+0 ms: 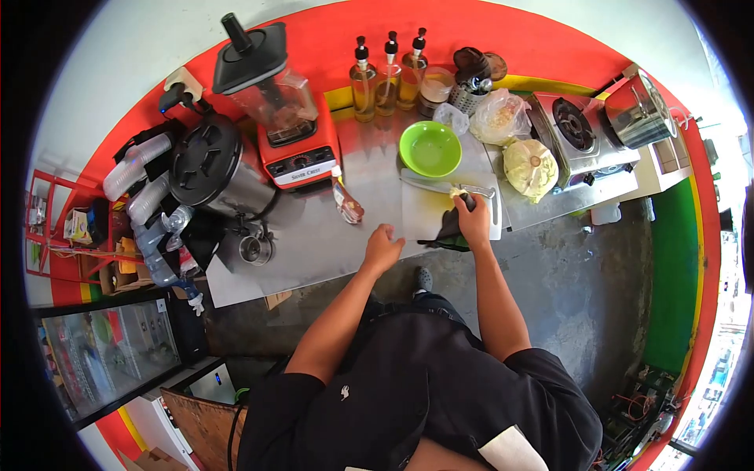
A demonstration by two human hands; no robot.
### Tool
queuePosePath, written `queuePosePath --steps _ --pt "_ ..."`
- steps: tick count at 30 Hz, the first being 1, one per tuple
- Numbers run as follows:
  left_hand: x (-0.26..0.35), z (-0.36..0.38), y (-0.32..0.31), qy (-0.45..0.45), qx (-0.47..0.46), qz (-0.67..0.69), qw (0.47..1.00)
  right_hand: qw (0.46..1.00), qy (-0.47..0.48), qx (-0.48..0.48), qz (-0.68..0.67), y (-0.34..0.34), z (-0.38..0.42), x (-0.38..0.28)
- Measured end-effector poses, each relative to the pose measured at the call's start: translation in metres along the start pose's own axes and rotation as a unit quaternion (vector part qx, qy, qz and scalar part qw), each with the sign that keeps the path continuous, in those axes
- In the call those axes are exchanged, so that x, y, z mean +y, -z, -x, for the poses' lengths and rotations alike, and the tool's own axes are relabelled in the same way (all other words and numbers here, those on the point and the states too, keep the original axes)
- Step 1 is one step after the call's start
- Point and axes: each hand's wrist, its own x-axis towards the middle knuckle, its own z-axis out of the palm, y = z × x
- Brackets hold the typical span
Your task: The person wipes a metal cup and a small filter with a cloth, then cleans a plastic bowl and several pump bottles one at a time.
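Right hand is wrapped around the dark handle of a knife, blade lying flat across the white cutting board beside a small yellowish scrap. Left hand rests loosely curled and empty on the steel table, just left of the board. Looks like cutting prep; next needs something set on the board, perhaps the cabbage nearby. Green bowl sits behind, red blender left, gas stove right, concrete floor below.

a glossy green plastic bowl sat on a dull brushed metal counter beside a matt white cutting board.
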Motion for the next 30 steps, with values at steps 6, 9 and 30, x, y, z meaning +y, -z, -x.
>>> queuePosePath --steps 6,9,30 --pt "0.011 -0.047 -0.04 -0.004 0.1 0.001 0.995 0.974 -0.121 0.036 0.19 0.068 -0.01 0.078" --pt "0.033 -0.051 -0.044 0.048 0.098 -0.007 0.994 0.968 -0.175 -0.014 0.18 0.09 -0.018 0.109" --pt "-0.025 0.015 -0.028 0.115 0.152 -0.075 0.979 0.879 -0.291 -0.324 -0.196 0.107 0.025 0.158"
